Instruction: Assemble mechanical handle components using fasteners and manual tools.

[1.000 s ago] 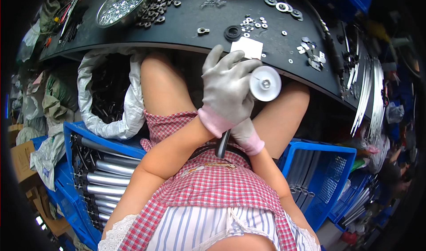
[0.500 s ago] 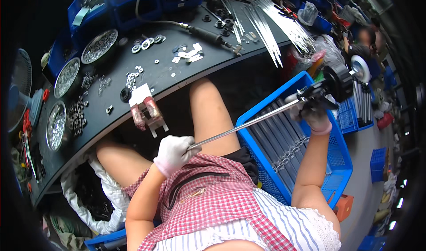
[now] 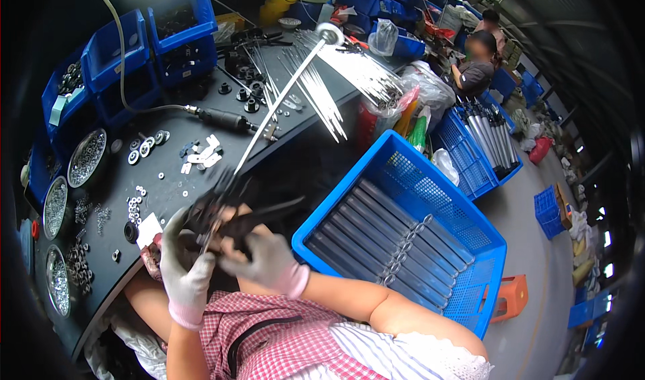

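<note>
In front of my lap both gloved hands work at the near end of a long metal rod [image 3: 274, 110]. My left hand [image 3: 184, 266] is closed round that end, beside its dark black fittings [image 3: 225, 208]. My right hand [image 3: 267, 262], bare fingertips showing out of the glove, closes on the same fittings from the right. Motion blurs these parts, so their exact shape cannot be told. The rod slants up and away over the bench edge to a round pale disc [image 3: 330, 34] at its far end.
The dark bench [image 3: 168, 205] carries metal bowls of small hardware [image 3: 87, 158], washers, a hose-fed air tool [image 3: 228, 119] and bundled rods [image 3: 316, 88]. To my right stands a blue basket [image 3: 487, 245] of metal tubes. Two people [image 3: 477, 64] sit farther off; an orange stool [image 3: 510, 298] is near.
The rod has swung from lying across me to pointing away. Its black fittings came from over the basket to my lap. My right hand moved left to join the left one.
</note>
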`<state>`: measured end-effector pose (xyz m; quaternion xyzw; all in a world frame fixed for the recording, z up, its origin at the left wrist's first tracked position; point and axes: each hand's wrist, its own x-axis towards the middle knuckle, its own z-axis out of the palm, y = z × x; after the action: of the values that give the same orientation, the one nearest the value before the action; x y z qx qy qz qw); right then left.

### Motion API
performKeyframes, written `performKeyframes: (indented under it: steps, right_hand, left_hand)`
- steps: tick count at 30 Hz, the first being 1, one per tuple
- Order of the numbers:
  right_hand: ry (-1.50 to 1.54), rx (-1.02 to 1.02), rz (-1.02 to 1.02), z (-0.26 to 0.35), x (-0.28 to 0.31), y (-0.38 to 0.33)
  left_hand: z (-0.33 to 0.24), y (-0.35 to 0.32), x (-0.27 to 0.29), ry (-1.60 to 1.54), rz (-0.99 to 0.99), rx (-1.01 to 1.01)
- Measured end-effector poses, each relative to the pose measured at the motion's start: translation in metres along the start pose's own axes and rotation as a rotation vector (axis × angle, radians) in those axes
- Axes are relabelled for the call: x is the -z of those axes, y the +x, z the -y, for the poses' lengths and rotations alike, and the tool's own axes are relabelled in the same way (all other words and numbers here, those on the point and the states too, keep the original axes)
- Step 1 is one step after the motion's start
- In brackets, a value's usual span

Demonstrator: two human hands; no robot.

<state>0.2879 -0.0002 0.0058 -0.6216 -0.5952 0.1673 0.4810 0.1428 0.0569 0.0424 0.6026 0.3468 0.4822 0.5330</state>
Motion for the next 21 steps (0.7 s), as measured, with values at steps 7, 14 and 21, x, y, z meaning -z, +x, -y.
performKeyframes:
  steps: [7,14,21]
  right_hand:
    - [0.053,0.035,0.487,-0.033,0.009,-0.038]
    - [0.103,-0.457,0.211,-0.158,0.164,-0.098]
    - [-1.060,-1.197,-0.089,-0.385,0.302,-0.229]
  left_hand:
    - [0.026,0.004,-0.002,0.134,0.087,0.172]
    - [0.036,-0.053,0.100,0.288,-0.319,0.216]
    - [0.019,-0.111,0.220,1.227,-0.262,-0.250]
